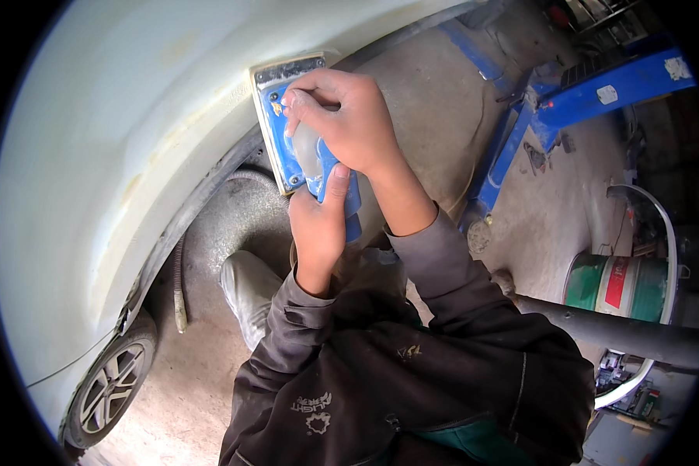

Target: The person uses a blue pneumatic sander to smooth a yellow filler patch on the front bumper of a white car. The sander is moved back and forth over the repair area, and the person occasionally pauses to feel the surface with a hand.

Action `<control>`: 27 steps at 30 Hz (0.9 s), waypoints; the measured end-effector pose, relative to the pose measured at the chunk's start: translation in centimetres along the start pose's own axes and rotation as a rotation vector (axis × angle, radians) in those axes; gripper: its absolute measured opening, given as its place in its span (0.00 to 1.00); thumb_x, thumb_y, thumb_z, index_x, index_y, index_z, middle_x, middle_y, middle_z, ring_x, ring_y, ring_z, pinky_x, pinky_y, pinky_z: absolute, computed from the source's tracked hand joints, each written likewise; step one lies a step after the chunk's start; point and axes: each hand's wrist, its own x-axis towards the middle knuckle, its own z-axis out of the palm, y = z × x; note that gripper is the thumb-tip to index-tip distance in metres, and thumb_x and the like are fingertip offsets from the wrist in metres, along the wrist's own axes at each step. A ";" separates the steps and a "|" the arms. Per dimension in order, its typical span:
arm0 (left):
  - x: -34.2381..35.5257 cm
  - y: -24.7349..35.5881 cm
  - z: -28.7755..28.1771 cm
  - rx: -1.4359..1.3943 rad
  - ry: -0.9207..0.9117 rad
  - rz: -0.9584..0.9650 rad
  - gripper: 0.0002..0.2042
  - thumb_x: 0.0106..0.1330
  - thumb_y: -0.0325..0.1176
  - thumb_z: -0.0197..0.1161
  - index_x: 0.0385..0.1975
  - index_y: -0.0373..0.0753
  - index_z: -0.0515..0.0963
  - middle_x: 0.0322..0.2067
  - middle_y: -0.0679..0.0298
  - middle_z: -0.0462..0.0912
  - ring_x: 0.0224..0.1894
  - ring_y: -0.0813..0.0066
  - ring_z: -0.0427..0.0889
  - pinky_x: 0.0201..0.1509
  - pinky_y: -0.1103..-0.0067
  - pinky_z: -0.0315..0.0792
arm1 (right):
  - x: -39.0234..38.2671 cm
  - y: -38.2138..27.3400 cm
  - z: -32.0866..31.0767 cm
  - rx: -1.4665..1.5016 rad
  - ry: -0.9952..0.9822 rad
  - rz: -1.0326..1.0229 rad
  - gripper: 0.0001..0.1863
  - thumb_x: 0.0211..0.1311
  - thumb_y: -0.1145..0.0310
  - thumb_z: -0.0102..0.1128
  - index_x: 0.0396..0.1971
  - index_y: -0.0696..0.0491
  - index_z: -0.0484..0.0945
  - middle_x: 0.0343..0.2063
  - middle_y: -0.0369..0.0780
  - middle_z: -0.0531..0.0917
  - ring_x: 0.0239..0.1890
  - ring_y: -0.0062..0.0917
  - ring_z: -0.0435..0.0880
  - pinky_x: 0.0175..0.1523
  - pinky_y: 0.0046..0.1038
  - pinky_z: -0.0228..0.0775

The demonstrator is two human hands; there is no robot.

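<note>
A blue orbital sander (278, 136) with a long rectangular pad lies against the pale car body panel (132, 109), just above the curved lower edge of the panel. My right hand (338, 116) is closed over the top of the sander, fingers curled on its pale grey grip, with dust on the fingertips. My left hand (318, 221) is wrapped round the sander's blue handle nearer to me, thumb on top. The pad's underside is hidden against the panel.
At lower left is a car wheel (109, 380); a ribbed hose (179, 279) lies beside it. A blue steel lifting frame (594, 89) stands on the right, near a green drum (589, 287), a dark horizontal pipe (637, 334) and a curved white strip (637, 380).
</note>
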 end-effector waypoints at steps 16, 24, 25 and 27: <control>-0.5 0.0 -0.4 0.040 0.033 -0.037 0.24 0.70 0.49 0.60 0.42 0.26 0.79 0.33 0.57 0.84 0.36 0.74 0.79 0.42 0.74 0.73 | -0.3 -0.7 0.5 -0.026 -0.009 0.005 0.06 0.61 0.76 0.59 0.31 0.64 0.80 0.23 0.41 0.85 0.28 0.19 0.85 0.37 0.20 0.75; -1.4 -1.0 -0.7 -0.130 0.095 0.046 0.24 0.73 0.44 0.58 0.51 0.25 0.73 0.44 0.57 0.81 0.44 0.75 0.77 0.50 0.76 0.71 | -0.4 -0.9 2.0 -0.033 -0.132 0.003 0.06 0.63 0.73 0.59 0.32 0.62 0.81 0.21 0.38 0.85 0.26 0.17 0.84 0.35 0.19 0.74; -1.2 -1.1 -0.4 -0.130 0.095 0.039 0.23 0.73 0.44 0.58 0.52 0.25 0.73 0.45 0.58 0.80 0.45 0.75 0.76 0.50 0.76 0.71 | -0.1 -0.8 1.7 -0.036 -0.158 -0.001 0.06 0.63 0.74 0.59 0.31 0.62 0.81 0.21 0.38 0.85 0.26 0.17 0.84 0.35 0.19 0.74; -0.9 -1.2 0.7 -0.167 0.103 0.028 0.23 0.73 0.44 0.58 0.51 0.25 0.73 0.45 0.59 0.80 0.44 0.76 0.76 0.49 0.77 0.70 | 0.4 -0.9 1.0 -0.045 -0.201 -0.003 0.06 0.63 0.74 0.59 0.31 0.61 0.81 0.21 0.38 0.85 0.26 0.17 0.84 0.35 0.19 0.74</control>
